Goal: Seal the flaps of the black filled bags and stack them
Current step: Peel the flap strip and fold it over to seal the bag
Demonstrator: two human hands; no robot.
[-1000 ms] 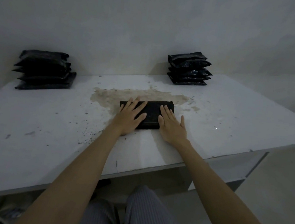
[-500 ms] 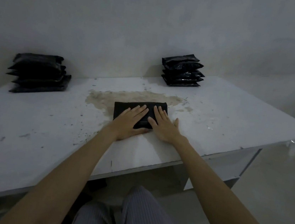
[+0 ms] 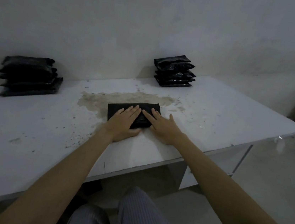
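Left hand (image 3: 125,120) & right hand (image 3: 161,124) lie flat, fingers straight, pressing a black bag (image 3: 133,113) on the white table (image 3: 216,116); its near edge is hidden under them. Dim bag stacks sit far left (image 3: 27,76) & beyond-right (image 3: 175,71), details murky.

Flat black bag (image 3: 117,109) lying mid-table on a brown stain, both palms pressed flat on it, stack of black bags (image 3: 29,77) far left, glossier stack (image 3: 175,71) at the back by the wall
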